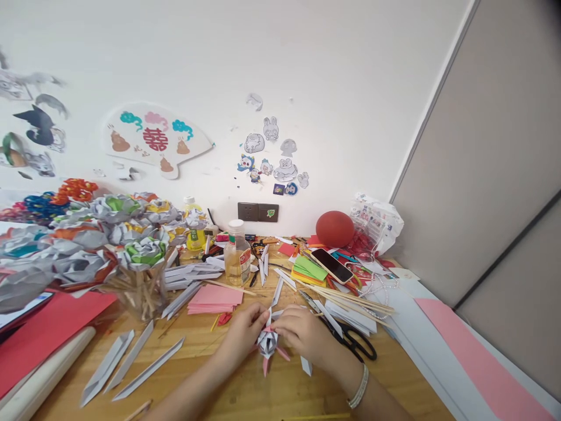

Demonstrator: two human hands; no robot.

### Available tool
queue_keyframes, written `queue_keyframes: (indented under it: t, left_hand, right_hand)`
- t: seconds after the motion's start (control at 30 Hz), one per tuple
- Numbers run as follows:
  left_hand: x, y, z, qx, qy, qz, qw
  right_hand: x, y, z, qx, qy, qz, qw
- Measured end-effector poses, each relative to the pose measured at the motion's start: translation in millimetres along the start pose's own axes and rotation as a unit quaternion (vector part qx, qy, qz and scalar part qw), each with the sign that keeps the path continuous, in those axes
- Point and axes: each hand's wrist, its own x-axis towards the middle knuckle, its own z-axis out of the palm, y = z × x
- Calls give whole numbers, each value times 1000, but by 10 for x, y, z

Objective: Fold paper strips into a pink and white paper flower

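Note:
Near the front middle of the wooden table, both hands are on a small folded paper flower [267,344] of grey-white and pink paper. Pink pointed tips stick out from its lower side. The fingers of my left hand [246,327] pinch its upper left part, where a white folded strip [276,292] rises. At its upper right, the fingers of my right hand [302,333] are closed on the flower's edge; a bracelet circles that wrist. Beyond my left hand lies a stack of pink paper [215,299]. Black-handled scissors [357,342] lie beside my right hand.
Folded paper flowers [144,251] on sticks crowd the left side. A clear bottle [237,257] stands behind the pink stack. Further right are wooden sticks [350,299], a phone [332,266], green paper squares [309,268] and a red balloon [335,229]. Folded strips [149,368] lie front left.

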Motion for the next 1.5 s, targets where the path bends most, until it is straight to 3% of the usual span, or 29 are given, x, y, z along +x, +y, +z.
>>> queue_keyframes:
  t: [0.13, 0.3, 0.43, 0.63, 0.9, 1.07, 1.37, 1.43, 1.5]
  left_hand:
    - [-1, 12, -6, 11, 26, 5, 1000]
    - [-1, 17, -6, 23, 54, 11, 998]
    - [-19, 42, 0, 26, 59, 13, 998]
    - [-57, 77, 4, 31, 44, 12, 998]
    - [-45, 53, 6, 39, 67, 4, 997]
    - [-66, 45, 11, 43, 78, 3, 996]
    - [-62, -1, 11, -3, 107, 8, 994]
    - [-43, 4, -2, -30, 106, 12, 994]
    - [-29, 21, -22, -62, 106, 15, 992]
  right_hand:
    - [18, -53, -4, 29, 1, 89, 996]
    - [8, -103, 53, 47, 42, 47, 997]
    - [6, -103, 50, 25, 23, -6, 999]
    - [16, -130, 68, 48, 49, 58, 996]
    - [-25, -172, 161, -4, 37, 14, 999]
    - [11, -215, 146, 21, 79, 87, 993]
    - [3, -300, 217, 20, 90, 71, 993]
    - [22, -269, 126, 43, 114, 89, 989]
    - [44, -204, 16, 48, 190, 133, 972]
